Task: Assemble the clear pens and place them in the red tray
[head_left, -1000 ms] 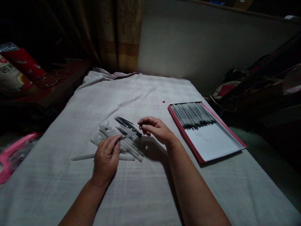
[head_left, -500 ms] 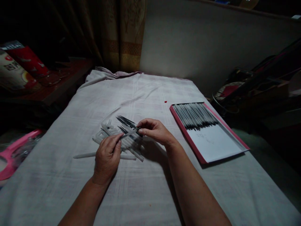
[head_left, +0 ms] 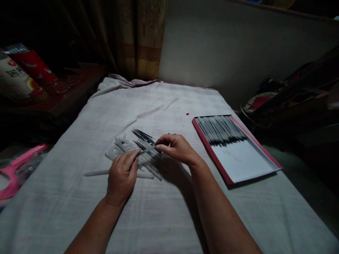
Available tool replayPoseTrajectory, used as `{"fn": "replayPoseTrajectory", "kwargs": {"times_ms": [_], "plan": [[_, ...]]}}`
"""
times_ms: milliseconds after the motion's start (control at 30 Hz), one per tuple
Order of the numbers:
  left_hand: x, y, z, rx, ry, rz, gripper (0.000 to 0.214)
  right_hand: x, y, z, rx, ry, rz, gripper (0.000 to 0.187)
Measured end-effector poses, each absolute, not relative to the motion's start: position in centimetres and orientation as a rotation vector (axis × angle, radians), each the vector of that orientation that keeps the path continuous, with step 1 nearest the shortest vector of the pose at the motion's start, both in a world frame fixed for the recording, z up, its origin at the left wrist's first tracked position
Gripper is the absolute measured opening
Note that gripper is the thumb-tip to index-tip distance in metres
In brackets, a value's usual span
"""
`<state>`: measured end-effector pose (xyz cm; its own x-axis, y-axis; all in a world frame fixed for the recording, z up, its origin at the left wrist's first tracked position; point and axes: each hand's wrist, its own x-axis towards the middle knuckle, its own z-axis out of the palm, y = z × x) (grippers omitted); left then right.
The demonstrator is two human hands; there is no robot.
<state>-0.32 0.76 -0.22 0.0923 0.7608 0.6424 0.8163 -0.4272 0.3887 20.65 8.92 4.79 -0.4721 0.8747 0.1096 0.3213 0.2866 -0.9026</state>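
Slim grey pen barrel (head_left: 146, 150) over the loose pile of clear plastic pen tubes (head_left: 120, 144): we find left hand (head_left: 122, 176) and right hand (head_left: 177, 148) pinching its ends; a second ago the right hand stood clear.

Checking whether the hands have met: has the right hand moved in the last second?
Yes. Against the pile of pen parts, the right hand has shifted slightly toward the left hand, its fingertips now on the thin piece that hand holds.

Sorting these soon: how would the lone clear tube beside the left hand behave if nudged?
Thin and round, the lone tube would probably roll, though the cloth may slow it. It looks plastic: likely light, fairly stiff.
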Motion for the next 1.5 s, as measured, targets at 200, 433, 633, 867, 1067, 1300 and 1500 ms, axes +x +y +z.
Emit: {"fn": "replayPoseTrajectory", "kwargs": {"times_ms": [200,433,633,867,1067,1300,1500], "plan": [[-0.4,0.7,-0.3,-2.283,-1.617,-1.225,0.028,20.4,8.8,4.7,-1.203,-2.106,1.067,0.04],[-0.3,0.6,-0.3,-2.277,-1.634,-1.238,0.028,21.0,9.0,4.3,-1.017,-1.976,1.294,0.017],[-0.3,0.7,-0.4,-2.282,-1.652,-1.231,0.027,20.9,9.0,4.2,-1.093,-2.009,1.246,0.019],[-0.4,0.6,-0.3,-2.296,-1.659,-1.226,0.027,21.1,8.9,4.2,-1.053,-1.952,1.341,0.02],[-0.4,0.6,-0.4,-2.298,-1.673,-1.23,0.028,21.1,9.1,4.1,-1.074,-1.964,1.326,0.018],[-0.4,0.7,-0.5,-2.289,-1.669,-1.226,0.028,21.2,9.1,4.0,-1.018,-1.94,1.35,0.014],[-0.4,0.7,-0.6,-2.294,-1.635,-1.22,0.026,21.1,9.1,3.9,-1.105,-1.979,1.292,0.025]]}}
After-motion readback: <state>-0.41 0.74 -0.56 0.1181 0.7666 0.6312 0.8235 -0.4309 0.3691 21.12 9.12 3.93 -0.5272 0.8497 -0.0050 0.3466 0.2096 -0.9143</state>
